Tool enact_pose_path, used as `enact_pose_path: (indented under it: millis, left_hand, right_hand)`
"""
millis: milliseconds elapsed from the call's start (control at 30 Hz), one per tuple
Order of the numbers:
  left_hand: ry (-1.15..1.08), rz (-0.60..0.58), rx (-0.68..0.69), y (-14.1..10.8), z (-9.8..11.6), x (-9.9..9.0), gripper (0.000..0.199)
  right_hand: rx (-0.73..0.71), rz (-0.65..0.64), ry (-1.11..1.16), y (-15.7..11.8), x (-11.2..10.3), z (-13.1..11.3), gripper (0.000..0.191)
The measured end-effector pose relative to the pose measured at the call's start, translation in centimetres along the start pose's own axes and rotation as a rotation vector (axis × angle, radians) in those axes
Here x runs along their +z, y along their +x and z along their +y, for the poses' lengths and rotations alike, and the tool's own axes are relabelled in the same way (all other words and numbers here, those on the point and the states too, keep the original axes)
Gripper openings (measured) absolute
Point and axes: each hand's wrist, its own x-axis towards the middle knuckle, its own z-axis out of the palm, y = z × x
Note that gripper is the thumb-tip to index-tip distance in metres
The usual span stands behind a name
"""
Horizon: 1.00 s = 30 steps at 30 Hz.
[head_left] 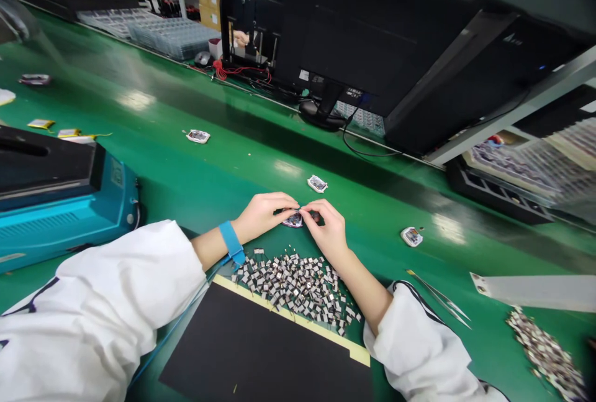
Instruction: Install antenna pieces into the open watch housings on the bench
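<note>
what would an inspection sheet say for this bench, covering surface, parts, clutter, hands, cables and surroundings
Surface: green bench, glossy, reflecting lights
Job's things: small unit at the fingertips; pile of small parts between the forearms
Clutter: tweezers, black sheet, second pile
Hands: left hand and right hand at the unit; exact grip unclear
Cables: red cables and black cable near the monitor
Surroundings: monitor, teal machine

A black monitor [363,35] stands on the green bench [162,166]; clear trays [172,36], apparently plastic, near a mouse [203,59]; cardboard boxes [209,7] beyond.
</note>
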Motion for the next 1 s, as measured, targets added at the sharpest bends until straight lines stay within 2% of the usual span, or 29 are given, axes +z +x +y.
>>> enact_pose_path:
  millis: [233, 367, 400, 533, 600, 667, 833, 1000]
  left_hand:
    - [0.115, 0.009, 0.07, -0.1, 0.0, 0.1, 0.018]
    - [0.153, 0.026, 0.11, -0.1, -0.2, 0.0, 0.017]
    - [0.161, 0.032, 0.112, -0.2, -0.3, -0.2, 0.017]
    - [0.179, 0.0, 0.107, -0.6, -0.3, -0.7, 0.015]
    - [0.182, -0.037, 0.115, -0.6, -0.1, -0.8, 0.014]
    - [0.211, -0.071, 0.134, -0.5, 0.2, -0.7, 0.014]
    - [0.332, -0.17, 0.172, 0.1, 0.8, -0.5, 0.011]
    - [0.399, -0.146, 0.191, -0.3, 1.3, -0.9, 0.013]
  right_hand:
    - [0.011, -0.044, -0.017, 0.1, 0.1, -0.3, 0.008]
    - [0.038, -0.099, -0.023, 0.3, -0.6, 0.3, 0.009]
    - [0.047, -0.119, -0.017, 0.3, -0.9, 0.5, 0.013]
    - [0.095, -0.238, 0.017, -0.1, -1.9, 1.4, 0.054]
    - [0.093, -0.314, 0.014, -0.4, -2.0, 1.5, 0.061]
    - [0.072, -0.354, 0.004, -0.6, -2.0, 1.4, 0.06]
    - [0.024, -0.355, -0.037, -0.4, -1.9, 0.9, 0.047]
    - [0.039, -0.378, -0.047, -0.4, -2.0, 0.4, 0.046]
